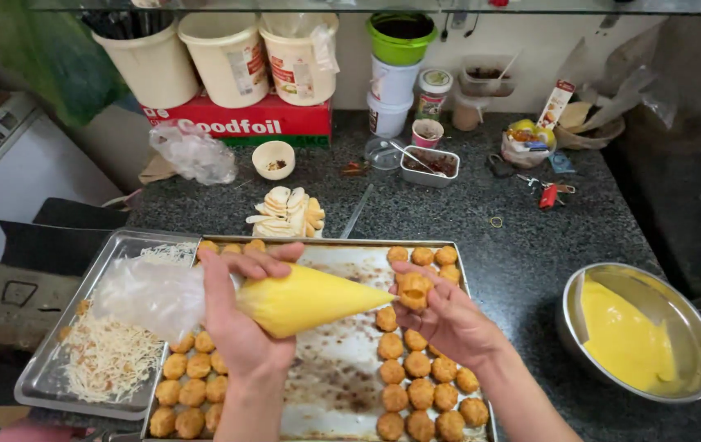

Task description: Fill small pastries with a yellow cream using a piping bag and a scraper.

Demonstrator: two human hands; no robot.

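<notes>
Speckled dark granite counter [465,221]; cream wall [522,49] rising directly behind it; glass shelf [367,6] above the counter; white cabinet [15,164] left of the counter.

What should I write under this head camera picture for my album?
Left hand squeezes a yellow piping bag into a small pastry puff held by the right hand.

Two trays [113,254] [342,385], one steel bowl [612,282], three large tubs [227,53] (at the back).

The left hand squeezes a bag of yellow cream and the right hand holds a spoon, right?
Not quite. The head view shows the right hand holding a small golden puff, not a spoon. The left hand does grip the piping bag of yellow cream.
</notes>
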